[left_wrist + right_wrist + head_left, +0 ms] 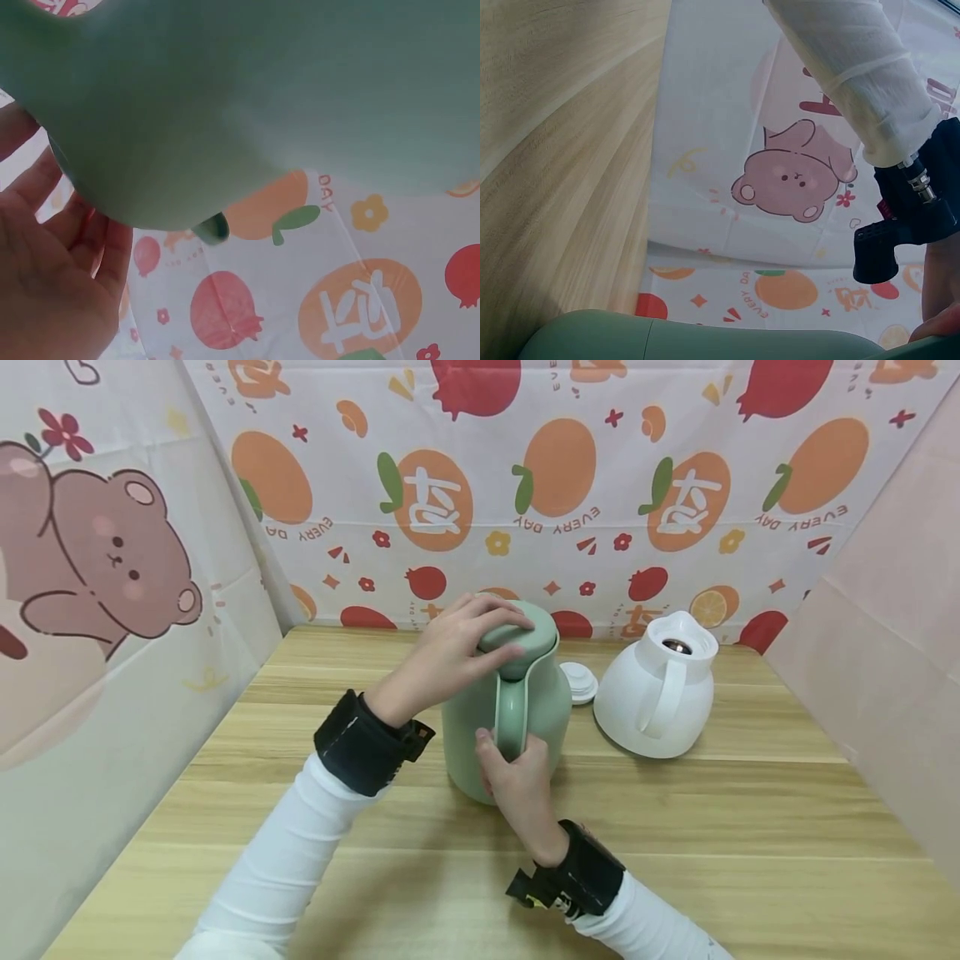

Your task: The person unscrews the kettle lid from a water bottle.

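A green vacuum jug (551, 710) stands upright on the table, its handle (512, 714) facing me. Its round green lid (536, 631) is seated in the mouth. My left hand (457, 647) holds the lid from the left, fingers over its top and thumb along the near side. In the left wrist view, the fingers of that left hand (64, 247) curve around the top end of the jug (225, 97). Lower down, my right hand (521, 785) grips the handle near its bottom. The right wrist view shows mostly the green jug body (727, 341), with the right hand nearly out of frame.
Right of the green jug stands a white jug (652, 702) with its mouth uncovered and handle toward me. A white stopper (579, 683) lies between the two jugs. Printed cloth (487, 485) hangs behind the wooden table (712, 852) and along both sides.
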Motion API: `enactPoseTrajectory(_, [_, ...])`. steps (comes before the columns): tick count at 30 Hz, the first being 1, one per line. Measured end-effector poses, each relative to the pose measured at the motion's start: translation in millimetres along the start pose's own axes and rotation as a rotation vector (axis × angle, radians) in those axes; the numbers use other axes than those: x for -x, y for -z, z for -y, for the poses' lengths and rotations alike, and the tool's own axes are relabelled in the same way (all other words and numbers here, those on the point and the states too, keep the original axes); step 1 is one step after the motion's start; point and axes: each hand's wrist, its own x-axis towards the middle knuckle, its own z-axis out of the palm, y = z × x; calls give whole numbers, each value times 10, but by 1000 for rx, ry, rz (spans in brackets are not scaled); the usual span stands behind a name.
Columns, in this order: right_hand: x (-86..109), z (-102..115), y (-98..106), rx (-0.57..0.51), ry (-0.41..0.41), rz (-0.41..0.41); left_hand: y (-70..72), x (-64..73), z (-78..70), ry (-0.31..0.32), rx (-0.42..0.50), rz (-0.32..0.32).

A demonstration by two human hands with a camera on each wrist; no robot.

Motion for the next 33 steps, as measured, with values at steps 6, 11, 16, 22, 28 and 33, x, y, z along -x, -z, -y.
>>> enactPoseTrajectory(6, [1,14,6,11,-14,13,-40,-54,-42,21,-83,-33])
enactPoseTrajectory(11, [0,16,3,10,-12,14,-44,-81,-69,16,-116,-41])
enactPoseTrajectory(16, [5,8,6,-5,5,11,7,-29,-37,0,11,-50])
enactPoseTrajectory(22, [0,-8,10,1,8,11,53,45,34,-25,114,-27])
enactPoseTrajectory(28, [-1,-5,8,10,13,12,22,35,48,-21,80,-40])
enactPoseTrajectory(33, [-1,-5,3,12,20,9,-2,8,17,-24,17,-68])
